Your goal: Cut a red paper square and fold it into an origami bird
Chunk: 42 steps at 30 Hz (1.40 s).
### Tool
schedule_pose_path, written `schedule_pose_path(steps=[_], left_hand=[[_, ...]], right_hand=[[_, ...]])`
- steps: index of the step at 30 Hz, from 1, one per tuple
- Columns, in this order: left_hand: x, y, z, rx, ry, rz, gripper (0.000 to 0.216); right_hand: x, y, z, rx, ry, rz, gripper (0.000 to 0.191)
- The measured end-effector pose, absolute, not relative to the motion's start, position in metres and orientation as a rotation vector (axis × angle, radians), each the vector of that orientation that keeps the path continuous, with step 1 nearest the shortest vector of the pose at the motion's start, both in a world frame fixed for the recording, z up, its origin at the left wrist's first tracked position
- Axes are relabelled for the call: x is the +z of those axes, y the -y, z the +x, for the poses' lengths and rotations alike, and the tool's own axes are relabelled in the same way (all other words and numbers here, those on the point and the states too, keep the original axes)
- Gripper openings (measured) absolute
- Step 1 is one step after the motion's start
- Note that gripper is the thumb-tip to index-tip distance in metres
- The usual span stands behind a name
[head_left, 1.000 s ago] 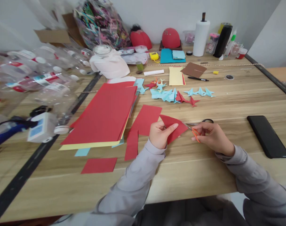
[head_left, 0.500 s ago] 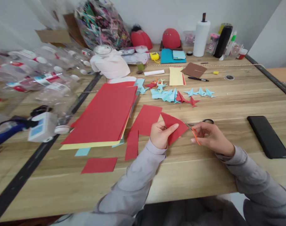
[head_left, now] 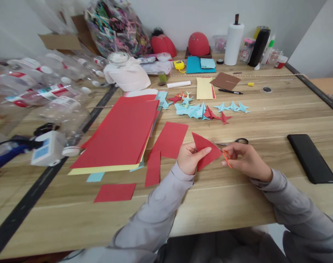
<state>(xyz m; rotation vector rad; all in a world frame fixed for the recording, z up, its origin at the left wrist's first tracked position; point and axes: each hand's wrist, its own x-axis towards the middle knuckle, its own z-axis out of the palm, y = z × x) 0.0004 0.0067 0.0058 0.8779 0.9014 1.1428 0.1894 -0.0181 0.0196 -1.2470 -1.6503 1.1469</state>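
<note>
My left hand pinches a folded red paper triangle just above the wooden table, thumb on top of the paper. My right hand is closed around orange-handled scissors, whose tip touches the triangle's right corner. A second pair of scissors with a black handle lies on the table behind my right hand. Cut red paper pieces lie to the left of my left hand.
A stack of red and yellow sheets lies at the left. Folded blue and red paper cranes sit in the middle, a black phone at the right, a paper towel roll at the back, plastic bottles at the far left.
The red triangle has been turned slightly and shifted a little to the right toward the scissors. My right hand has hardly moved.
</note>
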Motion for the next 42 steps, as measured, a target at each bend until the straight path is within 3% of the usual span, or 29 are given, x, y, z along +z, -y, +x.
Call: schedule_pose_path(steps=[7, 26, 42], left_hand=[[0.0081, -0.0054, 0.0019, 1.120, -0.943, 0.840, 0.028], [0.0097, -0.0007, 0.0076, 1.021, -1.000, 0.772, 0.031], [0.0107, -0.0050, 0.0043, 1.109, -1.058, 0.798, 0.027]], right_hand=[[0.0211, 0.0170, 0.1875, 1.188, 1.586, -1.218, 0.023], [0.0181, 0.0149, 0.1843, 1.477, 1.067, -1.166, 0.037], [0.0222, 0.0165, 0.1839, 1.465, 1.165, -1.176, 0.035]])
